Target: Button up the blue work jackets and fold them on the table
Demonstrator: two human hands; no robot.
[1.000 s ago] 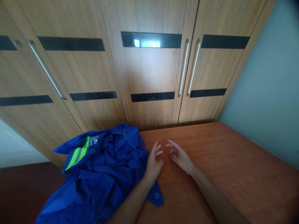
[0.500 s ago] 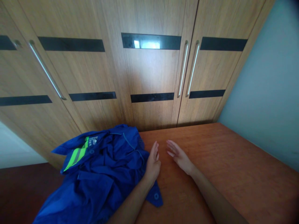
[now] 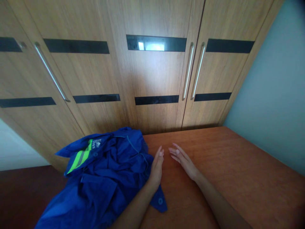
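Note:
A crumpled blue work jacket (image 3: 111, 171) with a yellow-green and grey reflective strip lies in a heap on the left part of the reddish-brown wooden tabletop (image 3: 238, 171). Beside its right edge is my left hand (image 3: 156, 168), fingers stretched out and holding nothing; the forearm passes in front of the cloth. My right hand (image 3: 184, 160) faces it across a small gap, over bare wood, with its fingers extended and nothing in them. A pointed flap of the jacket with a round snap shows below my left wrist.
Behind the tabletop stands a wooden wardrobe (image 3: 154, 117) with dark inlaid strips and long metal handles (image 3: 188, 71). A pale blue-grey wall (image 3: 274, 105) borders the right side. Dark reddish floor (image 3: 28, 194) shows at the lower left.
The view has shifted slightly, so the scene sits a little further right. My right hand has come marginally closer to my left. The jacket lies as before.

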